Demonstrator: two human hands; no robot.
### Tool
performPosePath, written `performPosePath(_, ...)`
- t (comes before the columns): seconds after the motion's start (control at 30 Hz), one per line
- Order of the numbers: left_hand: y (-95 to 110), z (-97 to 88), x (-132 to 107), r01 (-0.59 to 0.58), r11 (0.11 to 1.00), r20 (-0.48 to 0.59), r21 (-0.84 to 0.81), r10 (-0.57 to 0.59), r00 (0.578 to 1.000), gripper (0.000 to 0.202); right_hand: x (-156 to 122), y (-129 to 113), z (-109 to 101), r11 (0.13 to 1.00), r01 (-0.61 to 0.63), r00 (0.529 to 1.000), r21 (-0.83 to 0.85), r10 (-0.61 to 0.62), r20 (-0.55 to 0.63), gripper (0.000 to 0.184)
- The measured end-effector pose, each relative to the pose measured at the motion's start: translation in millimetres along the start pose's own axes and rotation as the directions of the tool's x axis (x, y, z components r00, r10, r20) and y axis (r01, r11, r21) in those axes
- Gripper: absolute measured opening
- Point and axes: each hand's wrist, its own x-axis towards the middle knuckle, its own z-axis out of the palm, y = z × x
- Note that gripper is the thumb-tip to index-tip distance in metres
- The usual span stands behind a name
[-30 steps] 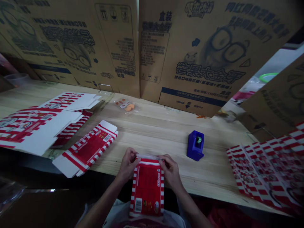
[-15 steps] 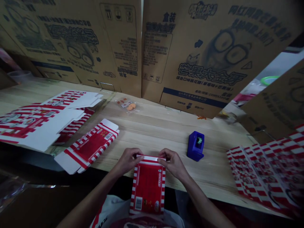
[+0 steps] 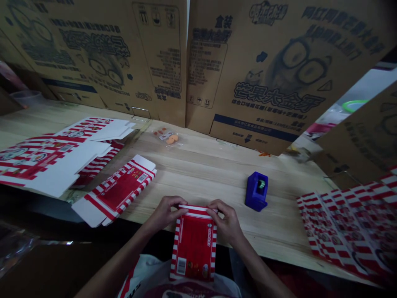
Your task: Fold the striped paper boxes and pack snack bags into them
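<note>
- In the lower middle of the frame we see a red-and-white box, its near end by the wearer's clothing, its far end at the front of the tabletop; the body probably helps steady it.
- The left hand pinches the box's far-left corner, thumb uppermost, and the right hand pinches the far-right one. We judge that holding both corners keeps that end straight.
- The tabletop's front edge crosses the lower frame with darkness beneath, so we would mind anything slipping over it.
- Left of centre, a striped carton lies slanted, its near end jutting past that edge, which narrows our elbow room.
- Right of centre, a blue tape dispenser stands near the right hand, likely for easy reach; bare wood between gives us sideways room.
- Flat printed sheets at left and a striped stack at lower right bound our sideways movement.
- Farther back, past a small clear packet, cardboard cartons wall off the top.
</note>
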Motion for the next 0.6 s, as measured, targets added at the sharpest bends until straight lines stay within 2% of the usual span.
performPosePath(0.1, -6, 11.6, -5, -0.038, 0.998, -0.072, 0.052, 0.041, 0.997, 0.013, -10, 5, 6, 1.0, 0.0, 1.0, 0.026, 0.001, -0.03, 0.011)
performPosePath(0.23, -12, 21.9, -7, -0.042, 0.999, -0.086, 0.02, 0.044, 0.995, 0.015, -18, 8, 15, 0.999, -0.036, 0.998, 0.034, 0.038, -0.053, 0.014)
performPosePath(0.3, -14, 24.3, -9, -0.037, 0.998, -0.121, -0.052, 0.03, 0.992, 0.016, -19, 12, 12, 0.994, -0.073, 0.995, 0.075, 0.078, -0.068, 0.012)
performPosePath(0.37, -16, 26.8, -10, -0.018, 0.989, -0.151, -0.15, -0.005, 0.989, 0.017, -17, 22, -2, 0.988, -0.119, 0.973, 0.099, 0.136, -0.187, 0.018)
performPosePath(0.4, -18, 28.6, -10, -0.004, 0.98, -0.157, -0.199, -0.028, 0.987, 0.016, -16, 29, -14, 0.986, -0.137, 0.938, 0.092, 0.159, -0.307, 0.022)
performPosePath(0.43, -20, 30.8, -11, 0.014, 0.969, -0.161, -0.247, -0.055, 0.985, 0.016, -14, 37, -29, 0.986, -0.151, 0.875, 0.069, 0.166, -0.455, 0.025)
performPosePath(0.5, -22, 36.6, -11, 0.051, 0.942, -0.171, -0.331, -0.114, 0.979, 0.015, -14, 56, -62, 0.979, -0.203, 0.681, -0.002, 0.14, -0.719, 0.029)
performPosePath(0.53, -23, 39.8, -10, 0.067, 0.928, -0.178, -0.366, -0.14, 0.974, 0.014, -14, 65, -79, 0.969, -0.247, 0.588, -0.025, 0.129, -0.799, 0.031)
performPosePath(0.57, -23, 42.8, -10, 0.081, 0.915, -0.18, -0.395, -0.164, 0.97, 0.014, -15, 74, -94, 0.954, -0.297, 0.524, -0.031, 0.136, -0.841, 0.034)
performPosePath(0.6, -22, 45.5, -10, 0.095, 0.905, -0.178, -0.416, -0.183, 0.967, 0.014, -15, 82, -106, 0.938, -0.345, 0.492, -0.024, 0.16, -0.856, 0.037)
